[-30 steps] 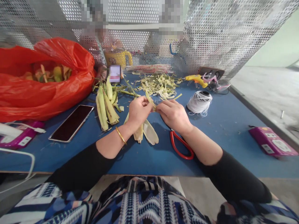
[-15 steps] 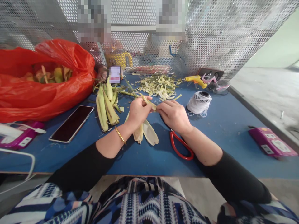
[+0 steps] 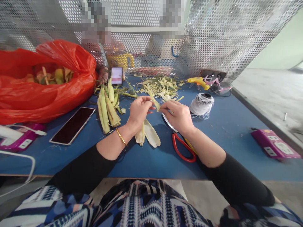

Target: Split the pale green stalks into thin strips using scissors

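A pale strip of corn husk (image 3: 154, 101) slants up and away between my hands. Its near end is pinched in my right hand (image 3: 178, 115), thumb against fingers. My left hand (image 3: 139, 112), a gold bangle on its wrist, is just left of the strip with fingers curled and slightly apart; whether they touch it is hard to tell. Below the hands lie loose husk pieces (image 3: 151, 134) on the blue table. Scissors with red handles (image 3: 181, 151) rest partly under my right wrist. Left of my left hand is a pile of whole husks (image 3: 104, 110).
Husk scraps (image 3: 163, 86) are heaped behind my hands. A cone of white thread (image 3: 202, 104), a yellow glue gun (image 3: 199, 82) and a purple box (image 3: 274, 143) stand on the right. A phone (image 3: 73, 125) and a red plastic bag (image 3: 78, 63) occupy the left; perforated metal panel (image 3: 134, 14) borders the back.
The left fingers have loosened from the husk strip and parted a little. The strip now stands more steeply from my right hand, which has shifted slightly, showing more of the scissor blades.
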The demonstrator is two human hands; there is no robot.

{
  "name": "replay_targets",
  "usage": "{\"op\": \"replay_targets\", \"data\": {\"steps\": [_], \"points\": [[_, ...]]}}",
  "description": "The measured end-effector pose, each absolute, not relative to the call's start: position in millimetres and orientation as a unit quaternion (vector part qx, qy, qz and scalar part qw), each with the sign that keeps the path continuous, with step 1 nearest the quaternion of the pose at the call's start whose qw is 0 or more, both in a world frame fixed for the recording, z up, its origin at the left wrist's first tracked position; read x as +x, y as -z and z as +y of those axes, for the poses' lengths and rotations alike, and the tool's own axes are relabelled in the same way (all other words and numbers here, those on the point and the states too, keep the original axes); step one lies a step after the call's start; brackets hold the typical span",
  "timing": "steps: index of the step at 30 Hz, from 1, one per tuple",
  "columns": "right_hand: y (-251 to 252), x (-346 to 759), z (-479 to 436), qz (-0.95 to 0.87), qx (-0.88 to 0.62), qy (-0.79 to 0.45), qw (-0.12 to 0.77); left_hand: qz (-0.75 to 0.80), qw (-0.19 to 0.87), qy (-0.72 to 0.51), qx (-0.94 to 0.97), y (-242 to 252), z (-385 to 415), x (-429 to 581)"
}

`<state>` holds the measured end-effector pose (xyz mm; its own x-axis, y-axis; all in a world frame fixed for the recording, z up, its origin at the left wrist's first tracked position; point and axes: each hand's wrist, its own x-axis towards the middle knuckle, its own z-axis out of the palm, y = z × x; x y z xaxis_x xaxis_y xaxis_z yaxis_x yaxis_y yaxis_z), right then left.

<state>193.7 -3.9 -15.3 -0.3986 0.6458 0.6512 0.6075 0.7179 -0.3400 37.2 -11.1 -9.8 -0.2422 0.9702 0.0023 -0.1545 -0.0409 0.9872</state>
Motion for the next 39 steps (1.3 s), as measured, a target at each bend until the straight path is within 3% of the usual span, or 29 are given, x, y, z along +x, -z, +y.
{"op": "replay_targets", "data": {"steps": [5, 10, 18, 24, 28, 32, 39], "points": [[18, 194, -3, -0.877, -0.331, 0.082, 0.339, 0.542, 0.379, -0.609, 0.438, 13, -8, 34], [19, 193, -2, -0.881, -0.326, 0.047, 0.339, 0.523, 0.338, -0.639, 0.451, 12, -3, 26], [11, 194, -5, -0.818, -0.372, -0.140, 0.416, 0.450, 0.469, -0.607, 0.458, 1, -3, 20], [8, 193, -3, -0.750, -0.406, -0.284, 0.439, 0.376, 0.636, -0.545, 0.396, -6, -4, 13], [9, 193, 0, -0.725, -0.391, -0.351, 0.445, 0.365, 0.681, -0.518, 0.367, -7, -3, 12], [9, 192, 0, -0.727, -0.386, -0.355, 0.442, 0.382, 0.650, -0.519, 0.403, -3, -1, 14], [10, 192, -1, -0.735, -0.378, -0.348, 0.443, 0.431, 0.509, -0.536, 0.518, 4, -1, 12]]}}
